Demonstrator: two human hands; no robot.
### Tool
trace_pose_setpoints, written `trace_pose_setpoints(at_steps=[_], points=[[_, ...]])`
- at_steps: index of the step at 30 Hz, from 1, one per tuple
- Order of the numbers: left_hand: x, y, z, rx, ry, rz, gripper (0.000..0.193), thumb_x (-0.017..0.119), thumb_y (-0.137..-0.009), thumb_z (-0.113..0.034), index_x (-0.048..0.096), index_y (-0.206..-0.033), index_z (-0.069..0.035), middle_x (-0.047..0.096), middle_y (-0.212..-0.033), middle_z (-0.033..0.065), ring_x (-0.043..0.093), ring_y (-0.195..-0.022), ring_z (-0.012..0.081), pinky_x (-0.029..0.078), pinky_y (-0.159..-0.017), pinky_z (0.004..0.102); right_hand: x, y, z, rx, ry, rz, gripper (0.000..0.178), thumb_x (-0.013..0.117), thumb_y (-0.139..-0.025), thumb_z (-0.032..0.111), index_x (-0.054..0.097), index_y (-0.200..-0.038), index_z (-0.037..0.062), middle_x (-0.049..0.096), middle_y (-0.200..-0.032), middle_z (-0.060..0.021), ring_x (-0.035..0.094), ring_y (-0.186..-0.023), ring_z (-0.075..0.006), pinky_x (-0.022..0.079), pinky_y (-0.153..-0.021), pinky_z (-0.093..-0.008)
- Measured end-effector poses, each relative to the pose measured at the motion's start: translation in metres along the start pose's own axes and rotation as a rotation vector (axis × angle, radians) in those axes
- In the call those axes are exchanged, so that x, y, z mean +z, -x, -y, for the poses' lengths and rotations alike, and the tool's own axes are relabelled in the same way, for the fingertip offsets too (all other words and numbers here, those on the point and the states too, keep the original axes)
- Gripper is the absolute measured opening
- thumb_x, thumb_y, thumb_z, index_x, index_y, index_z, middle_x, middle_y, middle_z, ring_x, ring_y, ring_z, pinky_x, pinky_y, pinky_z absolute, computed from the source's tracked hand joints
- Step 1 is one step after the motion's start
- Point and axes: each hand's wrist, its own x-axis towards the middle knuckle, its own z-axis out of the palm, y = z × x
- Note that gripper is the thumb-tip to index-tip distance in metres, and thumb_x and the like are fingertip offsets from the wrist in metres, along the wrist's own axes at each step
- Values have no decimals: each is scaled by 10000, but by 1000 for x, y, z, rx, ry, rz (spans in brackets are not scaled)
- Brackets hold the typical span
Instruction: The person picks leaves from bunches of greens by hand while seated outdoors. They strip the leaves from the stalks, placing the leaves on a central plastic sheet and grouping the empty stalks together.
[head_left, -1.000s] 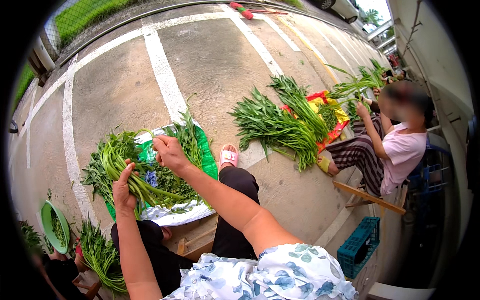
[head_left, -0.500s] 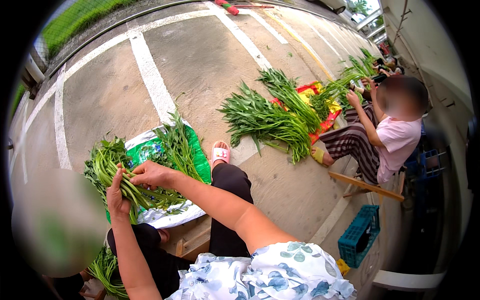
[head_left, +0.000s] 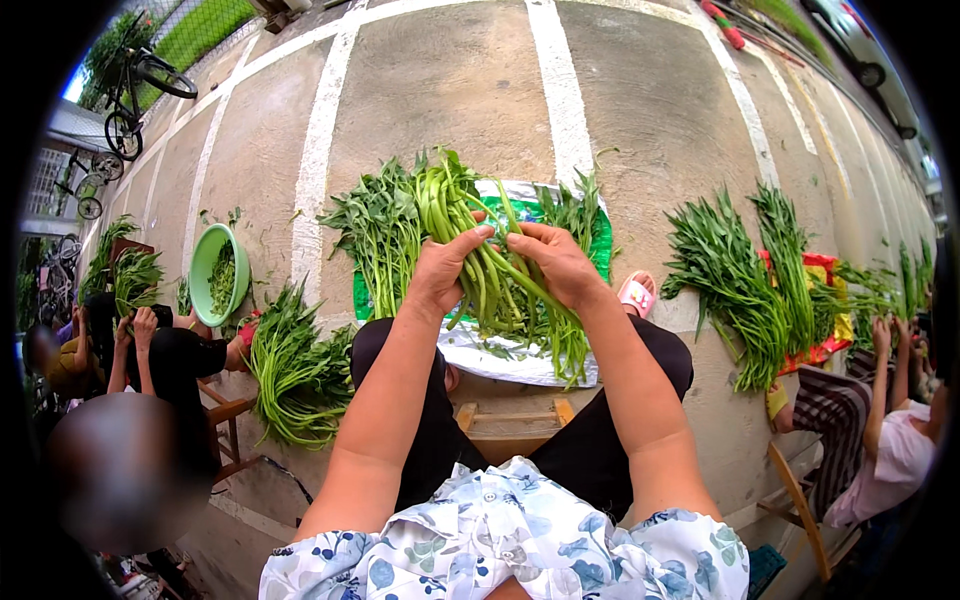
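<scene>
My left hand [head_left: 447, 270] is closed round a bunch of water spinach [head_left: 440, 200], its long pale-green stems fanning up and its cut ends pointing down. Beside it my right hand [head_left: 562, 262] pinches stems at the bunch's right side, thumb against fingers. Both hands are above a green and white plastic sack [head_left: 480, 362] spread on the ground between my knees. More leafy water spinach [head_left: 380, 215] lies on the sack's left part, and some leafy tops [head_left: 570, 212] lie at its right. Loose stems and leaf bits are scattered below my hands.
A water spinach pile [head_left: 300, 370] and a green basin [head_left: 203, 272] of cut greens stand to the left, near a seated co-worker's hands [head_left: 140, 322]. At right, another heap [head_left: 730, 280] lies before a co-worker in striped trousers [head_left: 835, 425]. A wooden stool [head_left: 505, 425] shows between my legs.
The view has swung left, bringing the green basin and left-hand co-worker into sight. My hands have moved a little apart; my left still holds the bunch, my right pinches stems at its right side.
</scene>
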Motion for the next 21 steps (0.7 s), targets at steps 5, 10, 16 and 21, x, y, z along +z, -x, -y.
trace_pose_setpoints(at_steps=[5,10,16,21], points=[[5,1,1,-1,11,-2,283,634,-791,-65,546,-1058,-29,610,-882,66,623,-717,164,533,-634,291,-4,1,0,-1,148,45,182,574,-868,179,578,-976,33,534,-691,34,488,-552,-40,405,-480,-192],[3,3,-4,-4,-60,6,314,643,-785,-78,540,-1078,-28,609,-869,67,621,-705,160,531,-611,291,-27,-4,28,-375,-243,-482,126,577,-860,179,566,-865,54,462,-590,39,464,-487,-58,351,-408,-196],[2,-2,-1,15,7,-45,283,623,-804,-69,542,-1073,-35,610,-869,67,622,-710,169,531,-598,291,-16,12,27,-74,202,-30,194,606,-848,222,590,-887,32,433,-566,54,426,-495,-43,328,-428,-211],[0,-7,5,53,43,-44,262,650,-788,-72,558,-1031,-36,619,-858,67,625,-708,169,536,-577,306,-7,-3,-10,-187,832,57,290,671,-796,291,645,-861,9,463,-586,59,375,-530,-53,331,-469,-263]])
